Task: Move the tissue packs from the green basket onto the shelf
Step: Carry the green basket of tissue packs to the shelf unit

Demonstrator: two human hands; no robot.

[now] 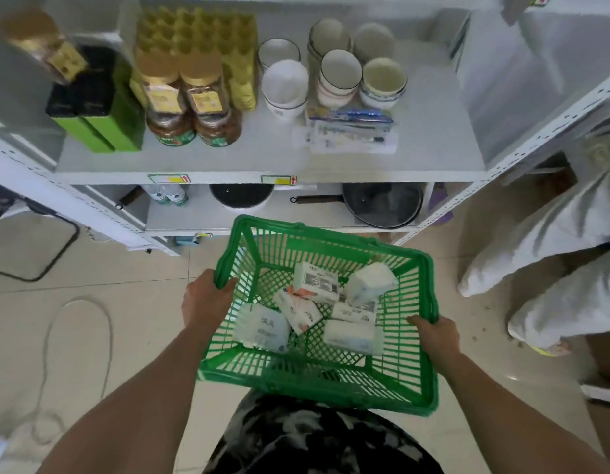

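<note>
Two hands are clamped on the green basket (404,347) at lower centre: the left hand (202,301) on its left rim, the right hand (435,333) on its right rim. Six tissue packs (315,283) are seen lying inside; the shelf (262,155) is noted above, at upper centre.

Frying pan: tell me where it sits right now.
In the head view, the frying pan lies on the lower shelf, right side, beside a black pot, just beyond the green basket.

We hold the green plastic lattice basket (404,340) by its rim, left hand (204,299) and right hand (435,331) gripping opposite sides. Several white tissue packs (315,287) lie jumbled inside. It hangs before the white metal shelf (262,155).
</note>
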